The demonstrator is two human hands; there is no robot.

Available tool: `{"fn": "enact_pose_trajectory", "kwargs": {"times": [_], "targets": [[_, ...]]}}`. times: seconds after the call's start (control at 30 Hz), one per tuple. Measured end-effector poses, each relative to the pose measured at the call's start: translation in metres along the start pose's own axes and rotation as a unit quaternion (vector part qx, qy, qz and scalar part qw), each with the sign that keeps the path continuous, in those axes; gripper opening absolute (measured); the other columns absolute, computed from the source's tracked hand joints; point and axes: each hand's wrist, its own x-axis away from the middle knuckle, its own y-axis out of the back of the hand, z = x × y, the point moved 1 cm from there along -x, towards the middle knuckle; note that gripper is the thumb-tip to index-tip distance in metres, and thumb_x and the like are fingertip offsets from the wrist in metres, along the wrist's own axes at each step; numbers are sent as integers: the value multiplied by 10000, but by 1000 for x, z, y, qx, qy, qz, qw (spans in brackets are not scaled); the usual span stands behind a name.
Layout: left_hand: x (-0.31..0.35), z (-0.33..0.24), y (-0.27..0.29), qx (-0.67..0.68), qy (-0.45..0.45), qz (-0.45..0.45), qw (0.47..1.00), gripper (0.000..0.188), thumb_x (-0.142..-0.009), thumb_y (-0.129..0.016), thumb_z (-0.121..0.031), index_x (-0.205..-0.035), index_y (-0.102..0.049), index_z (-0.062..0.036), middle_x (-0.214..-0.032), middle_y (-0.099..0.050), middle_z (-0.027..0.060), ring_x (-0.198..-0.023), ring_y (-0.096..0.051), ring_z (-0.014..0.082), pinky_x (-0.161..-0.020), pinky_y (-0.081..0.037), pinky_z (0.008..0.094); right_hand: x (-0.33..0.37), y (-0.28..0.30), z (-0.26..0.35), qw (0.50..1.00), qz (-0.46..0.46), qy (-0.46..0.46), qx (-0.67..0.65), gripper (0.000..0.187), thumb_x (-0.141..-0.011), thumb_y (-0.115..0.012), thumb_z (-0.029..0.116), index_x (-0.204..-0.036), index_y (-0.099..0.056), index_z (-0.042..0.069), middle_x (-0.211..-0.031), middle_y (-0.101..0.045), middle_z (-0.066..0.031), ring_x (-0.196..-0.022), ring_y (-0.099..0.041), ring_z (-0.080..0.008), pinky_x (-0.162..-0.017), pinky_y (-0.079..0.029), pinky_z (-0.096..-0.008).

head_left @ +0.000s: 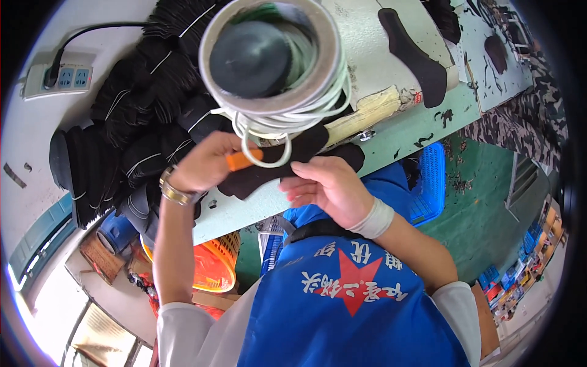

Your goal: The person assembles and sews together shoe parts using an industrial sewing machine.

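My left hand, with a metal watch at its wrist, is closed on a small orange object, which looks like a handle; the rest of it is hidden. Just under that hand, dark sole-shaped fabric pieces lie on the table's near edge. My right hand, with a white band round its wrist, hovers beside the pieces. Its thumb and fingers are apart, and I see nothing held in them. A loop of white cord hangs in front of the pieces and partly covers them.
Bundles of tied black pieces are heaped at the left. A round metal housing wrapped in cord blocks the upper middle. Another sole-shaped piece lies at the right. Below stand an orange basket and a blue crate.
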Motion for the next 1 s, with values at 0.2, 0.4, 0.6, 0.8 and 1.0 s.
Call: {"fn": "enact_pose_trajectory", "kwargs": {"times": [0.2, 0.4, 0.6, 0.8, 1.0], "targets": [[-3, -38, 30, -111, -165, 4, 980, 377, -761, -460, 27, -1096, -632, 41, -978, -695, 110, -880, -602, 129, -838, -466, 264, -21, -20, -3, 997, 30, 14, -64, 323, -938, -544, 258, -1088, -585, -25, -999, -661, -201, -848, -677, -256, -750, -568, -336], [-49, 5, -61, -270, -109, -124, 949, 223, -819, -571, -74, -1028, -612, -10, -988, -656, 101, -994, -598, 304, -905, -466, 389, -23, 31, 8, 840, -189, 362, 358, 386, -871, -665, 183, -597, -458, 6, -517, -398, 7, -503, -343, -38, -427, -321, -258], [-10, -5, -80, 187, -39, -42, 981, 333, -985, -473, -272, -963, -572, 45, -735, -654, 139, -590, -644, 177, -463, -527, 287, 70, 21, 94, 582, -352, 558, 475, 172, -862, -654, 46, -738, -554, -20, -602, -448, 10, -594, -396, -46, -508, -371, -234], [-24, 105, -115, -322, -81, -333, 883, 601, -698, -756, -512, -988, -594, -11, -834, -642, 144, -713, -631, 343, -608, -501, 387, 57, 52, 166, 215, -377, 537, 723, 304, -714, -644, 17, -1015, -669, 44, -859, -547, -109, -733, -564, -269, -627, -486, -360], [-29, 104, -131, -264, -84, -346, 896, 249, -783, -727, -230, -901, -680, -16, -830, -630, 152, -731, -622, 346, -637, -498, 411, 39, 82, 147, 205, -382, 502, 749, 337, -674, -680, 73, -1004, -659, 6, -883, -497, -107, -828, -513, -278, -710, -442, -387]]}}
